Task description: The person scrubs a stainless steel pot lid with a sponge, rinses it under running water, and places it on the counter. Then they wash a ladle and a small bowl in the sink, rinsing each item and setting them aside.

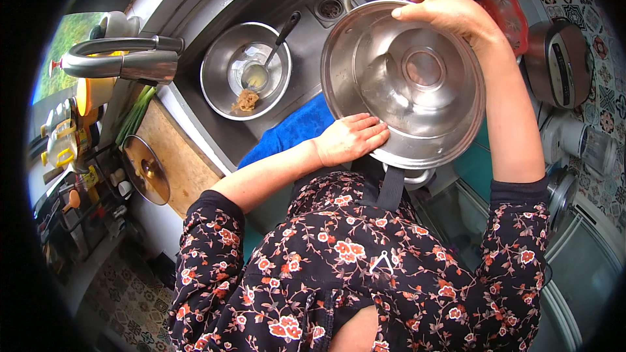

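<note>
A wide stainless-steel pot [401, 107] is tilted in front of me, its shiny inside facing up, over the right part of the sink [308, 58]. My right hand [430, 10] grips its far rim beside a loop handle, thumb on the inner edge. My left hand [353, 138] lies on the near left rim, fingers over the inside wall; whether it grips is hard to tell. In the sink to the left stands a steel bowl [215, 68] with some liquid, a brown clump [246, 100] and a ladle [281, 39] with a black handle.
A blue cloth [298, 127] hangs over the sink's front edge. The metal faucet [122, 61] juts in from the left. Beyond it are a wooden cutting board [181, 156], a glass lid [145, 171] and green onions [137, 112]. A red basket [506, 19] and a countertop appliance [560, 66] stand at right.
</note>
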`<state>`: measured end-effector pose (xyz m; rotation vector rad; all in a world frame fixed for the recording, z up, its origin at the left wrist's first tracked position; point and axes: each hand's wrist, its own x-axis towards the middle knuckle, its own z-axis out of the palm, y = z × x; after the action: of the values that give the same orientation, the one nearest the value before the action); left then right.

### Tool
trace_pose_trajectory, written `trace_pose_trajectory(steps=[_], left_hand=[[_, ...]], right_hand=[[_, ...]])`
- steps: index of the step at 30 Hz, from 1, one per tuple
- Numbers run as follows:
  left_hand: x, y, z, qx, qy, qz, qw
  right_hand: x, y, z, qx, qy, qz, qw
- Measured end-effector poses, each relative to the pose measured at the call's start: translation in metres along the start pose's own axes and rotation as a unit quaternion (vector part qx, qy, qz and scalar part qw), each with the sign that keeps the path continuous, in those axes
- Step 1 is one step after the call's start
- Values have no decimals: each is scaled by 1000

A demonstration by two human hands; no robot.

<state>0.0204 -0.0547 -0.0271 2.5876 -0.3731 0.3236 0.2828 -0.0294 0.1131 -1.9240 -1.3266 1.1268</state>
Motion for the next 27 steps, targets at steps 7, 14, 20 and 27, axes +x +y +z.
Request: trace_pose_trajectory(steps=[7,14,20,27], left_hand=[[11,11,3,-43,74,-50,995],[33,22,1,-99,173,-109,974],[53,28,-3,-125,228,-153,953],[57,46,-11,-240,215,-147,935]], right_hand=[[-83,3,5,-84,278,-61,955],[-157,4,95,-11,386,56,921],[-160,13,105,575,363,47,731],[-161,-5,80,582,262,13,769]])
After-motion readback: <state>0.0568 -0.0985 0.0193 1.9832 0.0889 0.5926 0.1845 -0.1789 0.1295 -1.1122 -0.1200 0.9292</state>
